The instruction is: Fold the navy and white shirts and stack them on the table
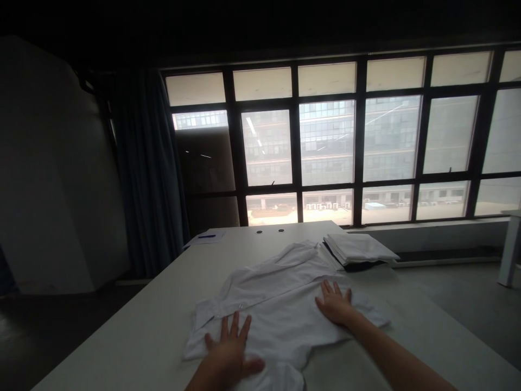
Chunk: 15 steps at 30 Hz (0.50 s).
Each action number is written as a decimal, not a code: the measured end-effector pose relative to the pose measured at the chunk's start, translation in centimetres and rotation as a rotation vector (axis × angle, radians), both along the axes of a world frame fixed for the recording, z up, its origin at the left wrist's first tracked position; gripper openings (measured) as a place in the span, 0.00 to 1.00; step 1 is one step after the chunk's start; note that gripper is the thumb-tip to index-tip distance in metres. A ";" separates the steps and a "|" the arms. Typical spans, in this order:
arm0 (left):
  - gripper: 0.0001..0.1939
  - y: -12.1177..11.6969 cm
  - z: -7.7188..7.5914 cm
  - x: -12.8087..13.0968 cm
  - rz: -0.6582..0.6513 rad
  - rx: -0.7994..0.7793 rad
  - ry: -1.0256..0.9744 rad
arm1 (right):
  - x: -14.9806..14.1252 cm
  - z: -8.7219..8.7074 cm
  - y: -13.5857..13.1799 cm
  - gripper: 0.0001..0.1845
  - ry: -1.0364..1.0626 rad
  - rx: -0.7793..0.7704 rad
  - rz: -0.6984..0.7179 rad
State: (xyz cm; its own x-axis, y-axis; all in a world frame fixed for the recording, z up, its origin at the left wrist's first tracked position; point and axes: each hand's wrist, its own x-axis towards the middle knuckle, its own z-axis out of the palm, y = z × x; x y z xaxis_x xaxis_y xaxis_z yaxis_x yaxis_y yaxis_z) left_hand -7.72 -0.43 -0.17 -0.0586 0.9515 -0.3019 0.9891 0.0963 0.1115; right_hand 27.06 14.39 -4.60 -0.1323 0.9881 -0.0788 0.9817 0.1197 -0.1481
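A white shirt [280, 320] lies spread out on the white table, with some wrinkles and a long placket line running across it. My left hand [230, 345] rests on its near left part, fingers spread. Farther right, my right hand [334, 305] presses flat on the shirt's right part, its fingers also apart. Neither hand grips the cloth. Close to the shirt's far right end sits a stack of folded cloths [360, 248], mostly white with a dark layer beneath.
The white table [134, 336] extends away from me. A paper sheet [215, 239] with a blue pen [207, 236] lies at its far left corner. Two round dark holes [280, 231] show near the far edge. A dark curtain [148, 179] and large windows stand behind.
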 end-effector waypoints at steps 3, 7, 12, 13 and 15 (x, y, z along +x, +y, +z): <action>0.52 1.8 -0.7 -2.6 -0.082 0.136 -0.040 | 0.2 -0.4 -0.6 0.36 0.013 0.094 -0.018; 0.41 4.1 -2.0 -5.5 -0.081 0.346 -0.068 | -0.5 0.7 -2.6 0.24 0.125 0.382 -0.024; 0.27 4.9 -3.2 -6.6 -0.033 0.550 -0.079 | -5.9 2.9 -9.1 0.10 0.467 0.364 0.439; 0.25 4.8 -3.3 -6.6 -0.036 0.579 -0.082 | -7.2 3.3 -10.8 0.09 0.508 0.290 0.617; 0.21 4.7 -3.2 -6.6 -0.061 0.613 -0.088 | -9.4 3.8 -14.3 0.09 0.471 0.114 1.005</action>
